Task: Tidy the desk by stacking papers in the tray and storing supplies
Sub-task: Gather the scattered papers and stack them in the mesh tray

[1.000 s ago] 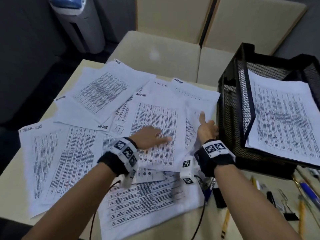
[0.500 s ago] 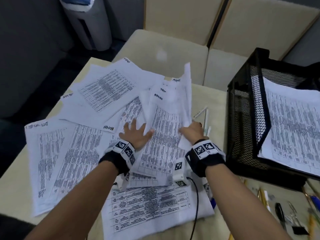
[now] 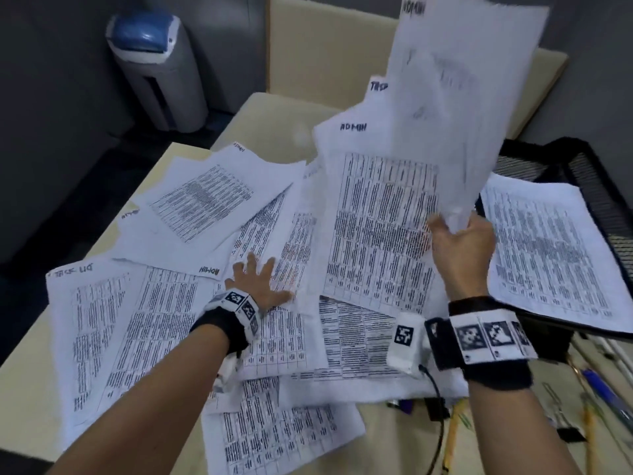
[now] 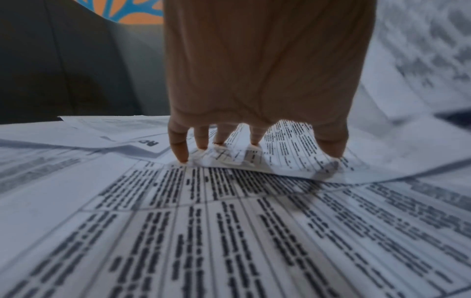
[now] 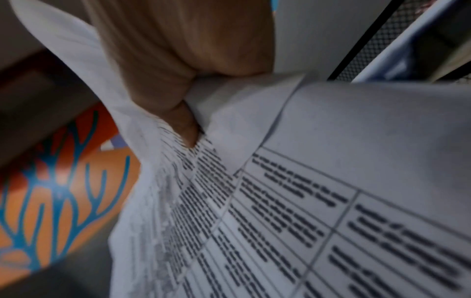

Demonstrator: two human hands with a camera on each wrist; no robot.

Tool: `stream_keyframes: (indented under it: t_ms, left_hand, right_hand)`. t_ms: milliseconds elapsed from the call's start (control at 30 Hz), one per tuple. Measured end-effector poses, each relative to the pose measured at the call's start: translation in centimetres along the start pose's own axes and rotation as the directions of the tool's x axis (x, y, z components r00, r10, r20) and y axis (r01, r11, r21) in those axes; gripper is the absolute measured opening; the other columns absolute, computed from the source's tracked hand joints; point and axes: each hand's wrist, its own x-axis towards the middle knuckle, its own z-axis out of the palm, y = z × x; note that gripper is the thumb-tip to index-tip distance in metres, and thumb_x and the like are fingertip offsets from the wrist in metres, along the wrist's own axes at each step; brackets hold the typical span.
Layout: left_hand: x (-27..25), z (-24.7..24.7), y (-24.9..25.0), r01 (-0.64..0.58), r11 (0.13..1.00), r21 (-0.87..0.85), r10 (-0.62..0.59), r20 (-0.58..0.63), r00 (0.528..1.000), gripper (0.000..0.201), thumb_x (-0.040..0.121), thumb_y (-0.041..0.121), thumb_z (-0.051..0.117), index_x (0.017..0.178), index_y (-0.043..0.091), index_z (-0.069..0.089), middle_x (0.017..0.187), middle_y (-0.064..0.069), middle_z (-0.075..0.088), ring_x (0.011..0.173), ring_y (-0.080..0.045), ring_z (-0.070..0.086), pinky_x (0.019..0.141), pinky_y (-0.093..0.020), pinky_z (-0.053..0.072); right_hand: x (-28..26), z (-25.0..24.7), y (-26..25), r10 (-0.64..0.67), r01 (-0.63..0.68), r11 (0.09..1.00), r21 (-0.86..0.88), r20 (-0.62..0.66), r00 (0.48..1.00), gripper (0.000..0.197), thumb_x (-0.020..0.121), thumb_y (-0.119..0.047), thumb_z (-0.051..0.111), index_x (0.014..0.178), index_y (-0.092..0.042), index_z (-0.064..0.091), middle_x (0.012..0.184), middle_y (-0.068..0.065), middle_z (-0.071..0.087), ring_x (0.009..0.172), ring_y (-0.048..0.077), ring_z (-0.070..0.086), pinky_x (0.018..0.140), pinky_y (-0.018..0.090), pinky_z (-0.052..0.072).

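Note:
Printed sheets [image 3: 164, 323] lie scattered and overlapping across the beige desk [image 3: 24, 382]. My right hand [image 3: 460, 231] grips a bunch of lifted papers [image 3: 455, 108] by their lower edge and holds them upright above the desk; in the right wrist view the thumb [image 5: 183, 121] pinches these lifted papers [image 5: 318, 181]. My left hand [image 3: 262, 279] lies flat with spread fingers on the desk sheets; its fingertips [image 4: 182, 155] press the desk sheets [image 4: 229, 231] down. The black mesh tray [image 3: 603, 200] at the right holds a sheet [image 3: 548, 248].
Pens and pencils [image 3: 596, 389] and a binder clip [image 3: 570, 433] lie on the desk at the lower right, below the tray. A grey bin with a blue lid [image 3: 154, 66] stands on the floor at the far left. Beige seats [image 3: 308, 63] are behind the desk.
My right hand has closed on several sheets and raised them high off the desk. My left hand has stayed on the desk sheets, its fingers spread wider.

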Motion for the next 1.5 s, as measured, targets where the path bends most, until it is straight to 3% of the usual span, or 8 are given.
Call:
stream_keyframes:
  t_ms: [167,367,667,800,933,1100,1300,1500]
  left_hand:
    - [-1.1,-4.1,-0.3,-0.137,0.925,-0.354,0.161,0.038,0.986,0.155,0.023,0.104,0.018,0.151,0.018,0.005,0.158,-0.015,0.012,0.143,-0.034,0.022,0.116,-0.055,0.017]
    - [-3.9,-10.3,1.6,-0.561,0.365,-0.743,0.264,-0.496,0.827,0.155,0.018,0.096,0.050,0.145,0.014,0.017,0.147,-0.012,0.032,0.135,-0.020,0.032,0.108,-0.034,0.028]
    - [-5.4,-8.1,3.0,-0.523,0.489,-0.699,0.339,-0.400,0.852,0.149,0.025,0.083,0.068,0.147,0.012,0.022,0.149,-0.010,0.036,0.137,-0.024,0.036,0.114,-0.052,0.025]
    - [-7.0,-11.5,4.7,-0.582,0.466,-0.666,0.374,-0.448,0.812,0.132,0.038,0.068,0.078,0.142,0.006,0.026,0.134,0.004,0.050,0.128,-0.012,0.042,0.107,-0.026,0.036]
    - [-10.7,-16.7,6.9,-0.819,0.252,-0.516,0.375,-0.728,0.574,0.030,0.069,0.031,0.080,0.090,0.022,0.062,0.081,0.016,0.071,0.079,0.007,0.067,0.070,-0.011,0.053]
    - [-13.8,-19.2,6.5,-0.941,0.085,-0.327,0.263,-0.904,0.337,0.018,0.076,0.018,0.068,0.091,0.023,0.058,0.082,0.013,0.070,0.084,-0.003,0.067,0.079,-0.024,0.056]
    - [-10.8,-12.3,0.3,-0.782,0.210,-0.587,0.176,-0.764,0.621,0.054,0.049,0.049,0.080,0.089,0.018,0.062,0.077,0.015,0.071,0.077,-0.002,0.067,0.075,-0.015,0.050]
    - [-7.1,-7.5,0.3,-0.644,0.336,-0.687,0.178,-0.625,0.760,0.015,0.082,0.006,0.066,0.093,0.015,0.062,0.088,0.002,0.066,0.083,-0.009,0.063,0.070,-0.017,0.054]
  right_hand:
    - [-0.1,-3.2,-2.7,0.033,-0.015,0.919,0.394,-0.039,0.999,0.034,0.081,-0.018,0.071,0.067,-0.025,0.041,0.074,-0.005,0.049,0.064,0.006,0.048,0.062,0.019,0.042]
    - [-2.5,-2.3,-0.5,0.108,-0.184,0.865,0.468,0.184,0.977,0.050,0.071,-0.020,0.078,0.114,-0.018,0.052,0.109,-0.005,0.064,0.101,0.011,0.061,0.095,0.027,0.047]
    - [-7.3,-2.5,3.0,0.092,-0.229,0.893,0.387,0.340,0.936,0.035,0.078,-0.004,0.068,0.086,-0.034,0.052,0.078,-0.021,0.064,0.069,-0.014,0.062,0.084,0.024,0.052]
    - [-6.1,-5.0,-0.8,0.110,-0.171,0.917,0.360,0.183,0.977,0.021,0.075,-0.014,0.073,0.084,-0.016,0.055,0.090,0.027,0.065,0.081,0.034,0.065,0.086,0.039,0.051]
    - [-3.5,-5.3,-5.3,0.035,-0.087,0.852,0.516,0.110,0.993,0.077,0.075,-0.022,0.074,0.136,-0.004,0.031,0.125,0.007,0.056,0.111,0.016,0.057,0.103,0.027,0.042]
    - [-3.0,-4.2,-9.0,-0.160,0.121,0.722,0.682,-0.006,0.987,0.034,0.077,-0.002,0.071,0.090,-0.026,0.051,0.080,-0.020,0.069,0.082,-0.004,0.064,0.084,0.019,0.051]
    - [-5.4,-1.2,-2.4,-0.201,0.062,0.921,0.384,0.334,0.921,0.048,0.058,-0.039,0.081,0.081,-0.004,0.057,0.068,0.001,0.063,0.060,0.015,0.061,0.066,0.027,0.052]
    - [-4.8,1.7,3.5,0.037,0.213,0.918,-0.334,0.607,0.794,0.071,0.056,-0.041,0.077,0.119,-0.021,0.050,0.117,0.003,0.058,0.114,0.026,0.054,0.097,0.045,0.043]
